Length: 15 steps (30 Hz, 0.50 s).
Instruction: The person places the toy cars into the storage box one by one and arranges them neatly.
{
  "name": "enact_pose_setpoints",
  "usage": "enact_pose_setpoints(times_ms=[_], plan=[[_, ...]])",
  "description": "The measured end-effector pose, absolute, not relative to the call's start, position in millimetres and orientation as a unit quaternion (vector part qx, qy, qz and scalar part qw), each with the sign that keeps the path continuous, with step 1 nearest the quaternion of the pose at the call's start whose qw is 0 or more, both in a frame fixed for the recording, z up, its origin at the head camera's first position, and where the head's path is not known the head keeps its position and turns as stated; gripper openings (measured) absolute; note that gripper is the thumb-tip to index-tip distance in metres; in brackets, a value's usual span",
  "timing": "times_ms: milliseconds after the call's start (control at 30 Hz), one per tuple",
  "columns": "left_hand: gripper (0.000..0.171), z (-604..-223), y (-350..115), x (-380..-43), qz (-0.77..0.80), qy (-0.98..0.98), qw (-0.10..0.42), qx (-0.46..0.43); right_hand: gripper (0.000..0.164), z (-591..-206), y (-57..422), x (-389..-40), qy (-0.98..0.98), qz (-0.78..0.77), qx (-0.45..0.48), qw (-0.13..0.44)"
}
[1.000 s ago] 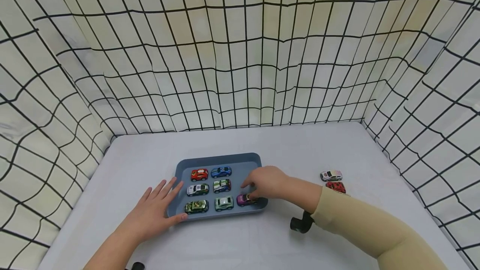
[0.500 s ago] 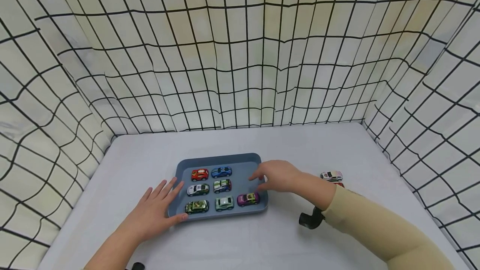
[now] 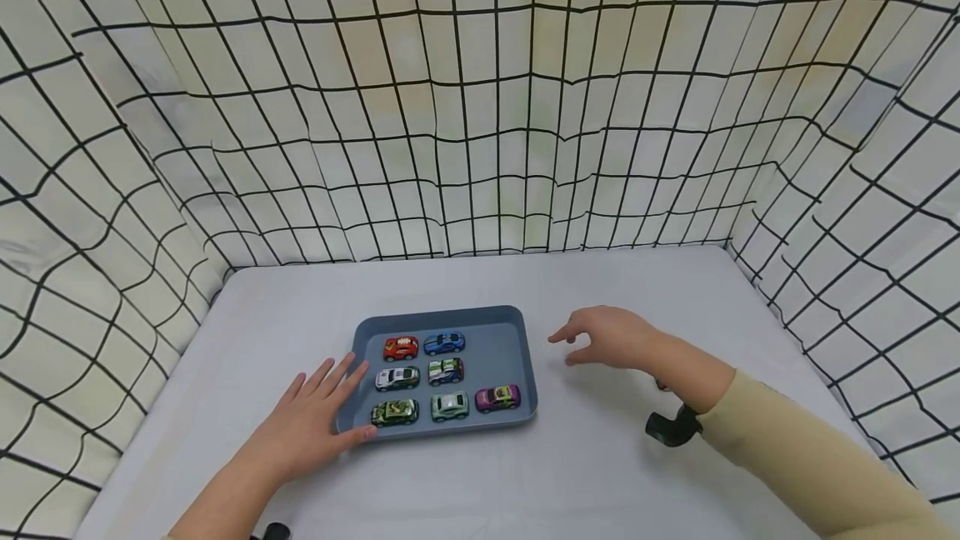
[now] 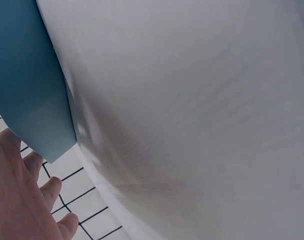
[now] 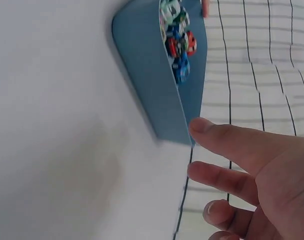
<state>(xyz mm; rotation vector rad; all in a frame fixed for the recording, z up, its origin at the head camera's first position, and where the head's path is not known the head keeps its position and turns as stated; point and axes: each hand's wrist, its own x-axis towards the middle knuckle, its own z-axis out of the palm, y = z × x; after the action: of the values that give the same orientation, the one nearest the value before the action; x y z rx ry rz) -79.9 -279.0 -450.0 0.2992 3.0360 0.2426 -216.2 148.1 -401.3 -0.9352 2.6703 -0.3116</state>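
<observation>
A blue-grey tray (image 3: 491, 348) holds several toy cars in rows: red (image 3: 401, 347) and blue (image 3: 444, 343) at the back, white (image 3: 397, 378) and multicoloured (image 3: 446, 371) in the middle. Along the front stand a camouflage-green car (image 3: 395, 412), a pale green one (image 3: 450, 406) and a purple one (image 3: 497, 397). My left hand (image 3: 309, 419), fingers spread, rests at the tray's left rim. Right of the tray, my right hand (image 3: 611, 338) hangs over the table, holding nothing, its fingers loosely bent.
White cloth covers the table (image 3: 480, 482). Behind and at both sides rise pale walls with a black grid (image 3: 480, 140). A black curved piece (image 3: 672, 427) sits under my right wrist. My right forearm and sleeve (image 3: 810, 457) cover the table's right part.
My right hand has let go of the purple car, left it at the tray's front right and moved right, out of the tray. The arm now hides two cars on the right. My left hand stays put.
</observation>
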Motion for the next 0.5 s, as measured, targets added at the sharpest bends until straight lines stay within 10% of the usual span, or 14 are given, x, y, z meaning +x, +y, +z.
enact_pose_setpoints(times_ms=[500], plan=[[0.104,-449.0,-279.4,-79.2,0.078,0.992,0.039,0.096,0.039,-403.3,250.2,-228.2,0.945,-0.124,-0.246,0.174]])
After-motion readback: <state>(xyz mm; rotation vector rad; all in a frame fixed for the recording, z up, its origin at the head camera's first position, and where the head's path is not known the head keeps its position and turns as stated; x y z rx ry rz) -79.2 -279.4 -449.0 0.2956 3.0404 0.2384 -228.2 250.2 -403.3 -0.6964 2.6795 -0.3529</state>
